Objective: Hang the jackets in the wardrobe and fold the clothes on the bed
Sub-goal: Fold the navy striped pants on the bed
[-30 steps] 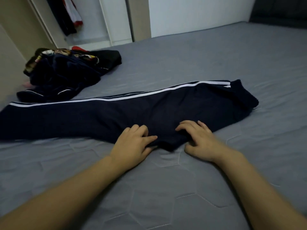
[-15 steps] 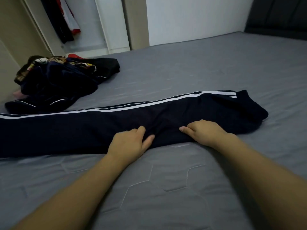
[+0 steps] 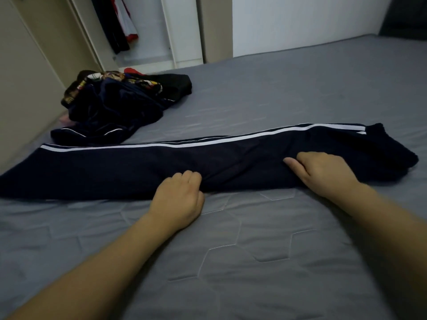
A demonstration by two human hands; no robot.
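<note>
Across the near half of the grey bed [image 3: 300,93]: navy track pants [image 3: 115,167], white side stripe, laid flat; left hand [image 3: 178,199] curled, pinching their near edge; right hand [image 3: 323,169] gripping the cloth further right; clothes pile [image 3: 111,105] far left; open wardrobe [image 3: 143,31] beyond

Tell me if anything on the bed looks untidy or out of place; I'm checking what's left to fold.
The clothes pile lies crumpled near the bed's far left corner, unfolded. The navy track pants lie flat and straight under both hands. Nothing looks damaged.
</note>
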